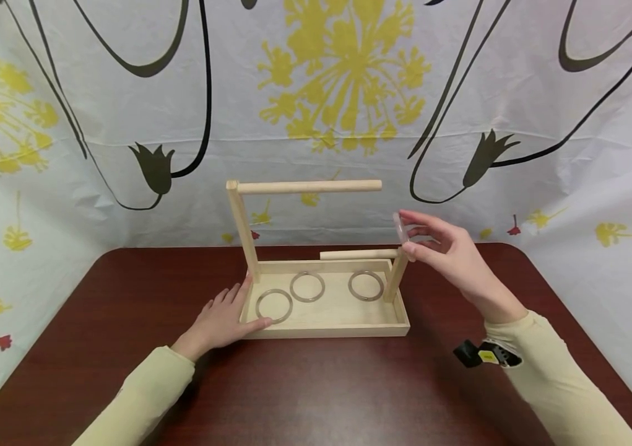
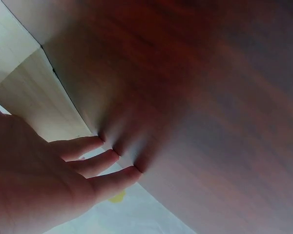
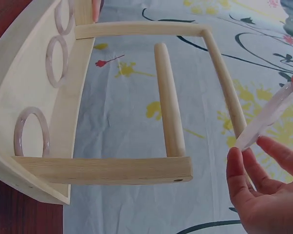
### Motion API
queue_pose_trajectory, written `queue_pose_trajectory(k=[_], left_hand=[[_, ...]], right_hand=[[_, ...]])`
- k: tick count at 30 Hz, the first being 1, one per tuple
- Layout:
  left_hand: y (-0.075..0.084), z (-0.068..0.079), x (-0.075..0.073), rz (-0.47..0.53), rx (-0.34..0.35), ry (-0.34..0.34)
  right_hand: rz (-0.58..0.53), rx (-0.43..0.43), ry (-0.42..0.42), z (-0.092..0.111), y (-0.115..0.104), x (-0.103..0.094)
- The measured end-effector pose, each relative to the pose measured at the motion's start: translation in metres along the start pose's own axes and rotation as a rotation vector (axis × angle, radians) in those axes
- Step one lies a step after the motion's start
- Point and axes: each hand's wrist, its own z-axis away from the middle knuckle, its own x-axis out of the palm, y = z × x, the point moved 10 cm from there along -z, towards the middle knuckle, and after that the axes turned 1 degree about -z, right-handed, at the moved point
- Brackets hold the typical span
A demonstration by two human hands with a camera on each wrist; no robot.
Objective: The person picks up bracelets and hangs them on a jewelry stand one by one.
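Observation:
In the head view, my right hand (image 1: 449,251) pinches a pale translucent bangle (image 1: 400,228) between thumb and fingers, near the top of the stand's short post. The right wrist view shows this bangle (image 3: 266,117) almost edge-on. My left hand (image 1: 223,319) rests spread at the left end of the wooden tray stand (image 1: 327,332), its thumb over the front rim. In the left wrist view the left fingers (image 2: 115,183) extend straight, tips at the tabletop. Inside the tray lie three more bangles: one front left (image 1: 258,303), one left of middle (image 1: 292,290), one on the right (image 1: 351,288).
A tall post (image 1: 244,232) at the tray's left carries a long upper bar (image 1: 310,186) pointing right. On the right, a short post (image 1: 397,277) bears a lower bar (image 1: 357,254) pointing left. Behind the dark table (image 1: 316,396) hangs a patterned cloth (image 1: 226,111).

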Motion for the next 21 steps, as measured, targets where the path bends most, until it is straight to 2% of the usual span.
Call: queue_pose_trajectory(k=[15, 21], left_hand=[[-0.001, 0.000, 0.003, -0.011, 0.004, -0.013], [0.001, 0.000, 0.001, 0.005, 0.004, -0.019]], right_hand=[[0.055, 0.068, 0.033, -0.011, 0.006, -0.009], [0.046, 0.128, 0.042, -0.018, 0.013, -0.013]])
